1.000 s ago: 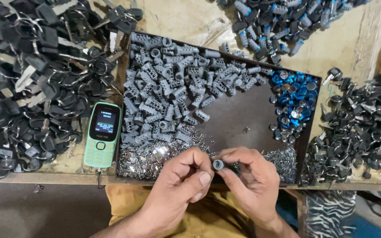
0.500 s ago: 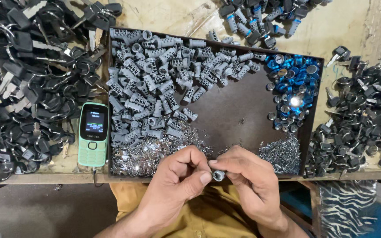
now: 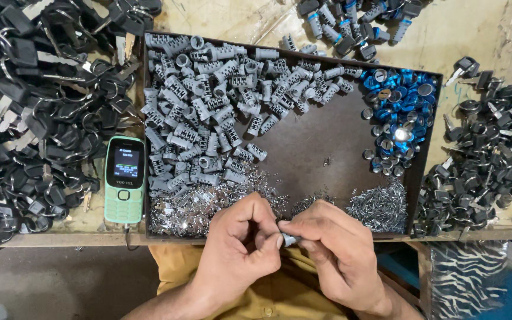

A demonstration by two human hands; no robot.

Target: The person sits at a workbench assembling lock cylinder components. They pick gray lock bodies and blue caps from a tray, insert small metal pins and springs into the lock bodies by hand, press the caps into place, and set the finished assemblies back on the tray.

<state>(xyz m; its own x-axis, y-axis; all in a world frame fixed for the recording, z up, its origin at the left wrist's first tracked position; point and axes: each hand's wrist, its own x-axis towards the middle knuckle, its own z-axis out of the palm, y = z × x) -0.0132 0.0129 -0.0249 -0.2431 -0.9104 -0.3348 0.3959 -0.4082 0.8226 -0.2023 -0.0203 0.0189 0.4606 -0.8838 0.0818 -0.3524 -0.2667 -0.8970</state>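
Right hand (image 3: pixel 333 249), left hand (image 3: pixel 241 249), half-hidden cylinder (image 3: pixel 290 240)

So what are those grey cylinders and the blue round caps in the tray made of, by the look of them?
The grey cylinders look like cast metal: a dull, matte grey with slotted sides and no gloss, though moulded plastic can't be ruled out. The blue caps seem to be thin metal with a shiny coloured finish, since they throw bright glints. The tray is a flat, dark brown sheet with a low rim.

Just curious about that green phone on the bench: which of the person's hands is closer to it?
The left hand. It sits just to the lower right of the green phone, apart from it. The right hand is farther right, beyond the left, both pinching a small grey cylinder.
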